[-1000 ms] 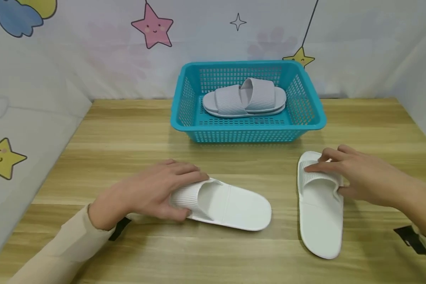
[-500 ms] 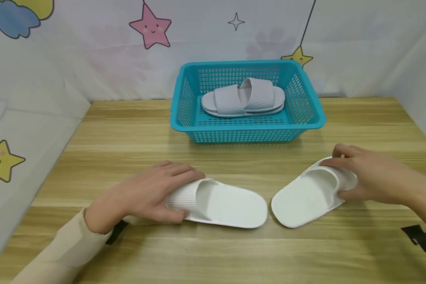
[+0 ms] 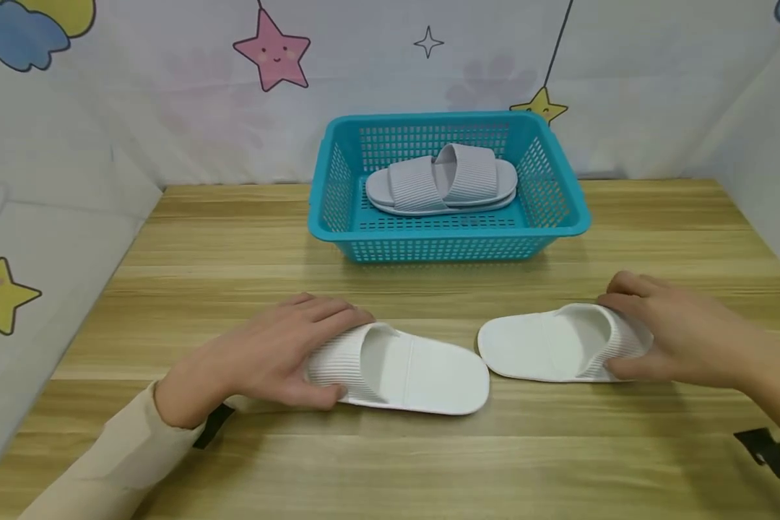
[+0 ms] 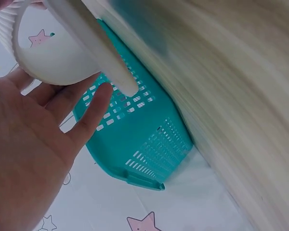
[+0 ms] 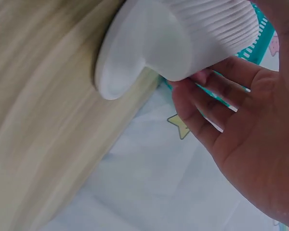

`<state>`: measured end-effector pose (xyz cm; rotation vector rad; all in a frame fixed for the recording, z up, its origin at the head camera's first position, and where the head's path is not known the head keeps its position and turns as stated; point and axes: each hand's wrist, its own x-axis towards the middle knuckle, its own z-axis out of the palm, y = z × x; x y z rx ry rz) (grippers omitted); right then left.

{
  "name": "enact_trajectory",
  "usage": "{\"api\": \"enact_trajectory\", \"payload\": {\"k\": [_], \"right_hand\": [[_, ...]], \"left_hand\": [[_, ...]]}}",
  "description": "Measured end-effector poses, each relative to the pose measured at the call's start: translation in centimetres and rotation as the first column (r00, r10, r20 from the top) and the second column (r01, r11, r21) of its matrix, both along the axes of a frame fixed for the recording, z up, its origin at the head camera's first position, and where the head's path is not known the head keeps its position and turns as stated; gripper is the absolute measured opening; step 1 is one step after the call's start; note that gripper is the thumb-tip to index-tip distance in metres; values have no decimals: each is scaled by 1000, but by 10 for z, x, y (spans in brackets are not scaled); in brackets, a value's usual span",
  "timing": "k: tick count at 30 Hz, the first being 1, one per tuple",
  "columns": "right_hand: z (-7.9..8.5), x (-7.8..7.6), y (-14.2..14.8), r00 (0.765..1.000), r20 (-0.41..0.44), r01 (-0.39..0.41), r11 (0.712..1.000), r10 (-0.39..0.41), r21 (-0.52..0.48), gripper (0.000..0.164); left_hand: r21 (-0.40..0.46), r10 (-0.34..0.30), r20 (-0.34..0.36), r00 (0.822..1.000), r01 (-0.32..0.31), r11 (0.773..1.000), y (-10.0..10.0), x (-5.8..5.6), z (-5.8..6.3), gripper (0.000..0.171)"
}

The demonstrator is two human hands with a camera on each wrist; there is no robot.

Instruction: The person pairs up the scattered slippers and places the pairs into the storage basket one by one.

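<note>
Two white slippers lie heel to heel on the wooden table, their rounded ends right at each other. The left slipper (image 3: pixel 442 375) has its ribbed strap under my left hand (image 3: pixel 286 354), thumb on the near side and fingers over the far side. My right hand (image 3: pixel 682 332) grips the right slipper (image 3: pixel 520 347) by its strap, thumb in front and fingers behind. In the right wrist view, the fingers (image 5: pixel 188 101) reach the strap's edge. The toe ends of both slippers are partly hidden by the hands.
Behind the hands stands a turquoise perforated basket (image 3: pixel 448 235). Inside it, two grey slippers (image 3: pixel 416 185) overlap each other. A white cloth backdrop (image 3: pixel 188 130) with stars and clouds borders the wooden table (image 3: pixel 390 469) at the back and sides.
My right hand has turned the right slipper from pointing away from me to lying sideways, its heel swinging left to the left slipper's heel. The left hand stays on its slipper.
</note>
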<state>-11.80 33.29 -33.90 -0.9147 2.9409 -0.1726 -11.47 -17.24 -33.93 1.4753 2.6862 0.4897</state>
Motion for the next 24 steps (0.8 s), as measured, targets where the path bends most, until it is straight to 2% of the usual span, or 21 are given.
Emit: {"api": "enact_trajectory", "payload": {"k": [4, 9, 14, 17, 21, 24], "right_hand": [[-6, 4, 3, 1000, -10, 7, 999, -7, -49, 83], [-16, 8, 6, 997, -81, -10, 996, 3, -86, 86], [-23, 16, 11, 996, -93, -28, 993, 18, -112, 89], [-21, 20, 12, 998, -63, -22, 995, 16, -100, 92], [-16, 21, 8, 999, 30, 17, 999, -15, -51, 97], [-14, 21, 6, 997, 66, 30, 999, -29, -15, 99]], "left_hand": [[30, -4, -29, 1000, 5, 1000, 1, -1, 0, 81], [46, -1, -38, 999, 2, 999, 1, -2, 0, 80], [37, 0, -43, 999, 2, 999, 2, -2, 0, 80], [28, 0, -49, 999, 1, 1000, 2, -3, -3, 80], [24, 7, -43, 999, -6, 1000, 1, -4, -4, 80], [26, 8, -35, 999, -7, 1000, 0, -4, -3, 81]]}}
